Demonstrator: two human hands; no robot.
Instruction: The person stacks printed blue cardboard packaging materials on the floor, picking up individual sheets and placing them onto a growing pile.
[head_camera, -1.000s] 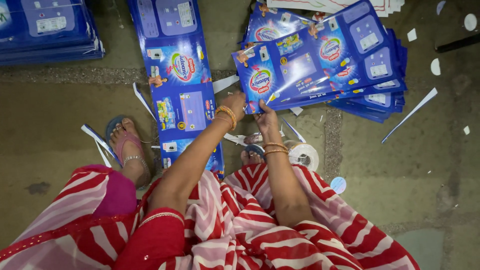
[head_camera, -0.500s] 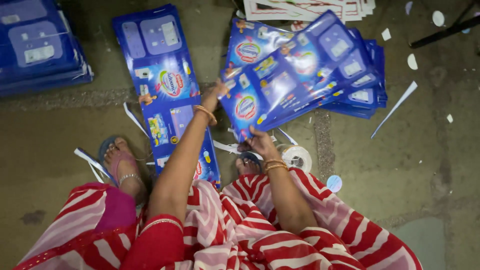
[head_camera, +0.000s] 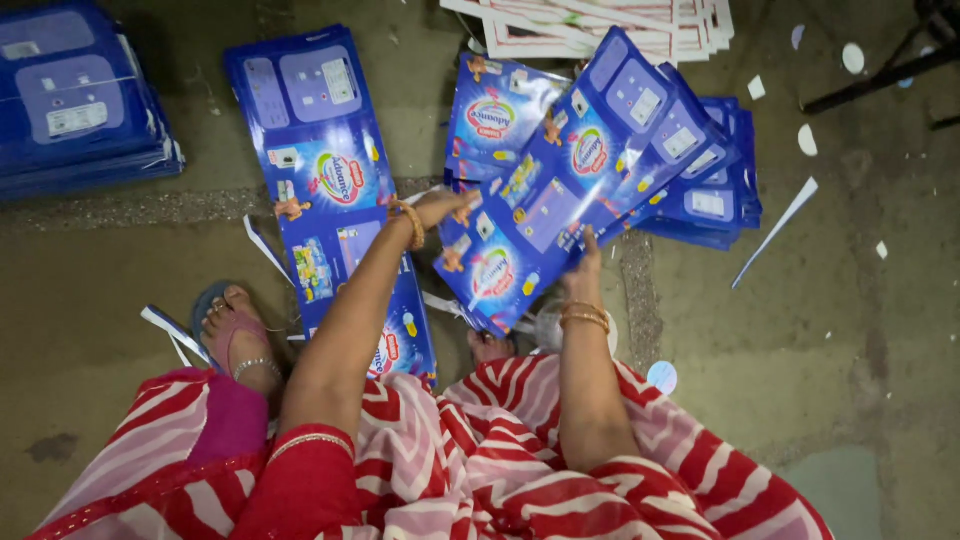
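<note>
Both hands hold a flat blue printed carton sheet (head_camera: 570, 190), lifted and tilted above the floor. My left hand (head_camera: 440, 208) grips its left edge, a gold bangle on the wrist. At the sheet's lower right edge my right hand (head_camera: 585, 265) pinches it, with bangles on that wrist too. Under and behind the sheet lies a pile of the same blue sheets (head_camera: 715, 190). One more blue sheet (head_camera: 330, 190) lies flat on the floor to the left of my left arm.
A stack of blue sheets (head_camera: 75, 100) sits at the far left. White and red printed sheets (head_camera: 600, 25) lie at the top. White paper strips (head_camera: 775, 235) and round cut-outs (head_camera: 852, 58) litter the concrete floor. My sandalled foot (head_camera: 235, 335) and a tape roll (head_camera: 548, 325) are near my lap.
The held sheet has swung from near level to a steep tilt, its right end rising away from me. My left hand went up and right; my right hand slid right along the lower edge.
</note>
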